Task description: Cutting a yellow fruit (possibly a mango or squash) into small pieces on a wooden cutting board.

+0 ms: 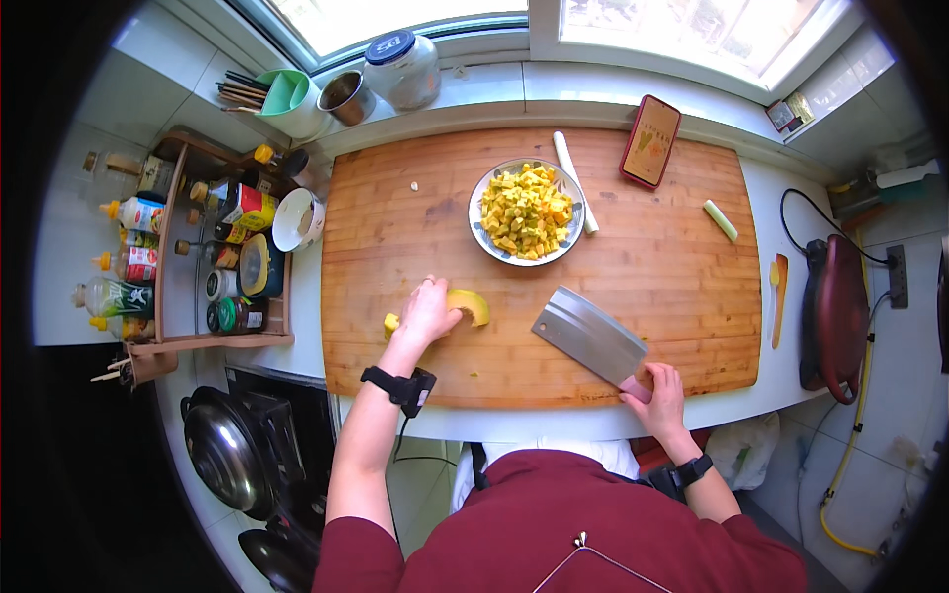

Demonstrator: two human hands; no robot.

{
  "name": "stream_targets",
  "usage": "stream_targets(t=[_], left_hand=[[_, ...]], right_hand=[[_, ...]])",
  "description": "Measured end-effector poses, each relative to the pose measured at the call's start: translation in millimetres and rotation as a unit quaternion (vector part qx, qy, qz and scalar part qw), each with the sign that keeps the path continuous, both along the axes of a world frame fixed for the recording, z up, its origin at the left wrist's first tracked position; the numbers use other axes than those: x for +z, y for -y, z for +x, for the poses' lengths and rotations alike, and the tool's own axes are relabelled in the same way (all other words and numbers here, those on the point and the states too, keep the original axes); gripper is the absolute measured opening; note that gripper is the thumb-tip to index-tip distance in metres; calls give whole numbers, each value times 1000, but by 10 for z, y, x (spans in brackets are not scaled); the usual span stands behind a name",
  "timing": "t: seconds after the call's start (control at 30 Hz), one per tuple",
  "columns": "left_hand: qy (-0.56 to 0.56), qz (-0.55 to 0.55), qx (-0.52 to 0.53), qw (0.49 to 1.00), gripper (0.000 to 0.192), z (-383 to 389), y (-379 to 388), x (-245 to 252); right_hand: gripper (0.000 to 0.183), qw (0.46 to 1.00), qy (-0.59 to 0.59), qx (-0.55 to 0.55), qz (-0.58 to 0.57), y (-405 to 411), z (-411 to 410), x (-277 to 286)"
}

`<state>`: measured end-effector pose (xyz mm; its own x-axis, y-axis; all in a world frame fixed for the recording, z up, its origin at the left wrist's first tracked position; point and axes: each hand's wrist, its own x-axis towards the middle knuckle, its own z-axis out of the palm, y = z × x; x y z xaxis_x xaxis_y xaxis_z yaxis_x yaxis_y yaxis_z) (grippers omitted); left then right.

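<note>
My left hand (428, 315) is closed over a curved piece of yellow pumpkin (473, 305) on the left half of the wooden cutting board (415, 244). A smaller yellow pumpkin bit (391, 325) shows at the hand's left side; my fingers hide whether the two are joined. At the board's front edge, my right hand (658, 396) grips the pink handle of a steel cleaver (592, 333). Its broad blade lies flat on the wood, pointing up and left. Beyond both hands stands a patterned plate (482, 236) heaped with diced pumpkin (528, 211).
A long scallion stalk (574, 178) lies beside the plate, with a shorter piece (721, 221) farther right. A phone (651, 141) rests at the back. Left stand a condiment rack (167, 259) and white bowl (299, 219); right, a dark-red electric griddle (838, 319).
</note>
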<state>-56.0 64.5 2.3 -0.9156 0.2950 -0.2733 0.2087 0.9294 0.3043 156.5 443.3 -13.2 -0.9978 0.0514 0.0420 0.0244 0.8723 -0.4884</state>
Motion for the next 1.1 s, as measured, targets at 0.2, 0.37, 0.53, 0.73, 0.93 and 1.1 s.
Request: stream_targets(t=[0.2,0.37,0.53,0.73,0.93,1.1], left_hand=[[114,-6,64,991,53,216,-263,169],[164,137,16,977,63,328,-170,-64],[174,233,73,954,45,442,-198,-84],[-89,172,2,981,35,642,-342,248],[-350,74,-94,929,34,849,-402,-102],[-264,98,-67,957,49,933,-422,-239]], right_hand=[[38,999,36,16,10,-6,23,-17],[30,990,86,-51,-95,2,-73,282],[34,998,48,31,14,-68,-292,268],[37,994,58,76,58,-365,-900,281],[118,968,-48,-231,-90,-588,-3055,-151],[141,934,-29,-349,-69,-530,-4105,-474]])
